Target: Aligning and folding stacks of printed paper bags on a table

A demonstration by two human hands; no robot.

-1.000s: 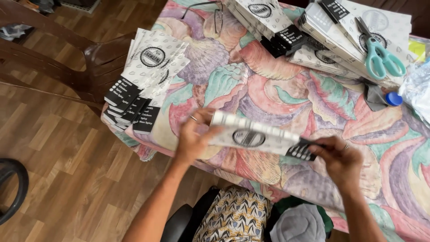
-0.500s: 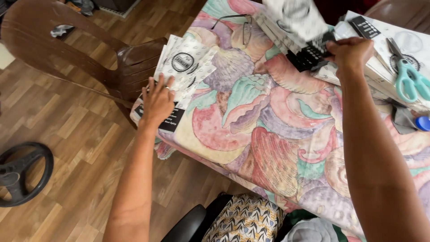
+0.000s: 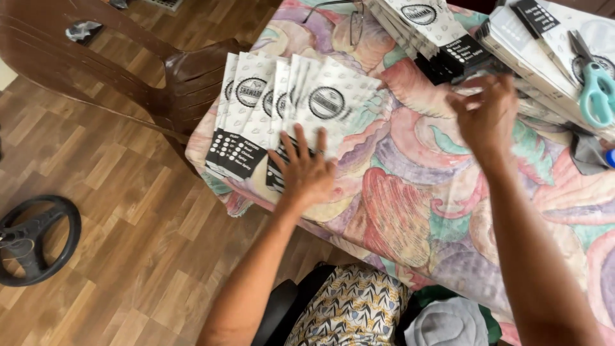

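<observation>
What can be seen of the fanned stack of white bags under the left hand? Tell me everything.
The fanned stack of white bags lies flat at the table's left corner, overlapping like cards. Each looks like thin dotted paper, with a round black emblem mid-panel and a black printed band at the near end. The left hand presses flat on the nearest bags; the lowest ends overhang the flowered tablecloth.

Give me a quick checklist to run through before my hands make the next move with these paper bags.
1. Left hand flat on the fanned paper bags: ok.
2. Right hand free, holding nothing: ok.
3. Fanned bags fully on the table: not ok, black ends overhang the edge.
4. Far bag stack lying tidy: ok.
5. Scissors away from both hands: ok.
6. Brown chair clear of the bags: cannot tell.
</observation>
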